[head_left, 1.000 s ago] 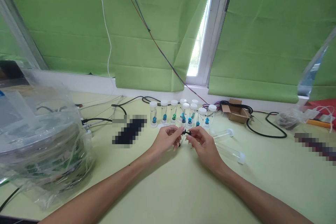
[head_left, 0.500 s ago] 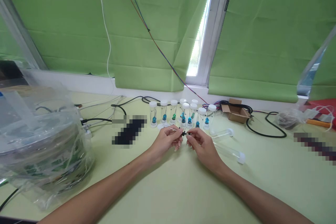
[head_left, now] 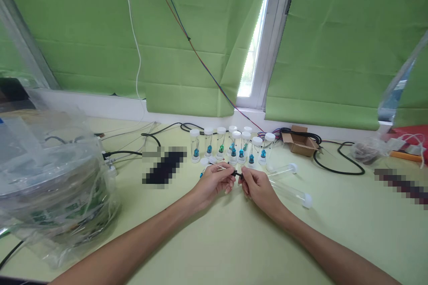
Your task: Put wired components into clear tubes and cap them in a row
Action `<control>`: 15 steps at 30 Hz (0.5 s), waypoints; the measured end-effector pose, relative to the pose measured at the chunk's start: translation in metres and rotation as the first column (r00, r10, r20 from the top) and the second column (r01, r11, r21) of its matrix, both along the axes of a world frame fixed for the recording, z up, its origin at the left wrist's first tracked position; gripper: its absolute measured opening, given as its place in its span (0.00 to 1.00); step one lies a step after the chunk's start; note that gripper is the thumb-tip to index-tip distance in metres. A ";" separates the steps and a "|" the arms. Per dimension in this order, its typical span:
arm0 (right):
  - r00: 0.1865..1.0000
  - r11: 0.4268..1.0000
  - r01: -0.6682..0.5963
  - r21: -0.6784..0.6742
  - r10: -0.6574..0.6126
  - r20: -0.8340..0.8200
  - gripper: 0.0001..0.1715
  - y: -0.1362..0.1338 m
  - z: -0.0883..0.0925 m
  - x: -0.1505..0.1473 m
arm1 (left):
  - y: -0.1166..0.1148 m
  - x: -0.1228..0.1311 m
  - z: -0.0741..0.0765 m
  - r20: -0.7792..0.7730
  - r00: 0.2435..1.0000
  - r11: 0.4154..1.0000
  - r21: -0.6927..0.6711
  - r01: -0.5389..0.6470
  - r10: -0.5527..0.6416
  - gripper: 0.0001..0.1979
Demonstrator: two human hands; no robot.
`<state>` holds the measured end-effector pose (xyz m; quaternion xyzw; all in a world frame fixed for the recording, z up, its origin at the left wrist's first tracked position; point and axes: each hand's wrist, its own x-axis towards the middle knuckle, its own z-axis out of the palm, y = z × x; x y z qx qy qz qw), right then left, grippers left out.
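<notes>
Between my two hands is a small black part [head_left: 237,173] with thin wire-like stems that run out over the left fingers. My left hand [head_left: 217,180] pinches its left side between thumb and fingers. The fingertips of my right hand [head_left: 255,181] close on its right end. Just beyond the hands stand several clear tubes [head_left: 233,151] with white caps, each holding a small blue or green piece with thin stems. A small blue piece [head_left: 201,175] shows beside the left hand. The part's exact kind is too small to make out.
Two clear tubes [head_left: 290,192] with white ends lie right of my right hand. A plastic-wrapped round bundle [head_left: 60,187] fills the left side. Behind the tubes are black cables [head_left: 192,127] and an open cardboard box [head_left: 302,146]. A green blind [head_left: 200,75] hangs behind.
Both hands have shifted slightly and the black part sits a little lower. The right fingers have curled in closer around its end. A small blue piece now shows beside the left hand.
</notes>
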<state>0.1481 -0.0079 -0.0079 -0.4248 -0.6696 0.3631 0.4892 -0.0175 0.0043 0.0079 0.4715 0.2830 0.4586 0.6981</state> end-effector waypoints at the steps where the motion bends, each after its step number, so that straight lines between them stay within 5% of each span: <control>1: 1.000 1.000 0.004 -0.003 -0.004 -0.005 0.33 0.000 -0.001 0.000 | 0.000 0.000 0.000 0.004 1.000 1.000 -0.008 -0.005 0.005 0.12; 15: 0.991 0.996 -0.049 0.072 0.058 -0.117 0.15 -0.002 -0.001 0.000 | 0.000 0.004 0.006 0.067 0.991 0.990 -0.081 -0.112 0.117 0.10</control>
